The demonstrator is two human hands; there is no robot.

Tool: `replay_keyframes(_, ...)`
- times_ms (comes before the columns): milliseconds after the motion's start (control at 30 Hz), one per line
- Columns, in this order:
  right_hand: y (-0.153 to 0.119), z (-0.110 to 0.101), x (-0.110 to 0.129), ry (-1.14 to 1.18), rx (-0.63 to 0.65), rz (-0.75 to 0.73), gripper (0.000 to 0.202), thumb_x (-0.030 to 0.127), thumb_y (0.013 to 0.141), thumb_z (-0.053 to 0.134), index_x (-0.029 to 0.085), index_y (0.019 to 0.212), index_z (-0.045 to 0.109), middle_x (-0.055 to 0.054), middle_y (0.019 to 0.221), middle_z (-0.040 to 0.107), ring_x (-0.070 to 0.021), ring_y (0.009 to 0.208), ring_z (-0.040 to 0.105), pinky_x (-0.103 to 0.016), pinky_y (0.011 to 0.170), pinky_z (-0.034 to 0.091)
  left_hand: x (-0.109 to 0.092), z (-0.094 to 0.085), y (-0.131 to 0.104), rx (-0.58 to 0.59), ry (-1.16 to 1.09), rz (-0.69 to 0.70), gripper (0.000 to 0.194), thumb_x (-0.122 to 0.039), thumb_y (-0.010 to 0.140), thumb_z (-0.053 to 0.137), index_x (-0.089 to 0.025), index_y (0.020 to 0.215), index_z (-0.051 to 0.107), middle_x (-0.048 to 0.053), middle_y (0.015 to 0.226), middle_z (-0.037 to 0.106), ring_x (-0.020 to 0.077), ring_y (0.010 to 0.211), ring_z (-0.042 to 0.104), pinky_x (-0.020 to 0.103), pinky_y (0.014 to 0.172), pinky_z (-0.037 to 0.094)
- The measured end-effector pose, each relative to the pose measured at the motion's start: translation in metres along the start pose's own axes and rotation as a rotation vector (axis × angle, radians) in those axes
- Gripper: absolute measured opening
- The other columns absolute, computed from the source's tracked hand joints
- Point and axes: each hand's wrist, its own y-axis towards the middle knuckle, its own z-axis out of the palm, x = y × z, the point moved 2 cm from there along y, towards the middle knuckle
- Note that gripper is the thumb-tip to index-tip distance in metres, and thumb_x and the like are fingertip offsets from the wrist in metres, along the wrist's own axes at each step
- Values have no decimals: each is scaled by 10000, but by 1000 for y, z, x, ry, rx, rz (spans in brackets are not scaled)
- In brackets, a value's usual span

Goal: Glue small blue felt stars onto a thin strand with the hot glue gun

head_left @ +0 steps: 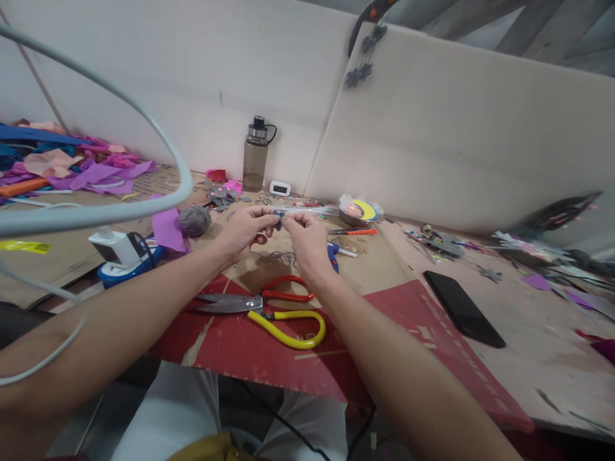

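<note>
Grey piece (277,221) pinched by left grip (250,232) and right grip (309,242)

A small, dark grey-blue piece (278,220) of irregular outline, partly covered and too small to tell its material, is pinched between the left hand (248,232) and right hand (306,238), raised above the cardboard-covered table (369,264), between its front and back edges.

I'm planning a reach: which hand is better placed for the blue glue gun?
Probably the right hand: it is beside the glue gun, while the left hand is farther off. Both hands pinch the small grey piece, though.
</note>
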Motion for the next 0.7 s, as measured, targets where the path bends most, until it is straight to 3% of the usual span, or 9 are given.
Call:
replay_keyframes(200, -2, -1, 6, -28, -27, 1, 78, 251, 648, 591, 179, 648, 559, 66, 564, 494, -81, 542, 393, -222, 550, 316, -2, 1, -2, 53, -14, -19, 215, -286, 640, 758, -142, 729, 626, -18, 608, 553, 64, 506, 482, 160, 408, 320)
replay_keyframes(500, -4, 1, 0, -88, -1, -8, 88, 260, 655, 592, 187, 655, 544, 70, 561, 485, -79, 524, 387, -227, 525, 281, 2, -1, 1, -1, 113, 28, 147, -243, 666, 695, -147, 698, 588, -47, 497, 503, 50, 417, 416, 164, 394, 287)
replay_keyframes(700, 0, -1, -9, -123, 112, 25, 208, 363, 713, 622, 188, 818, 583, 79, 587, 424, -89, 524, 363, -234, 511, 285, 2, -9, 5, -53, 152, 39, 135, -230, 711, 640, -151, 646, 552, -49, 451, 479, 41, 376, 368, 167, 373, 220)
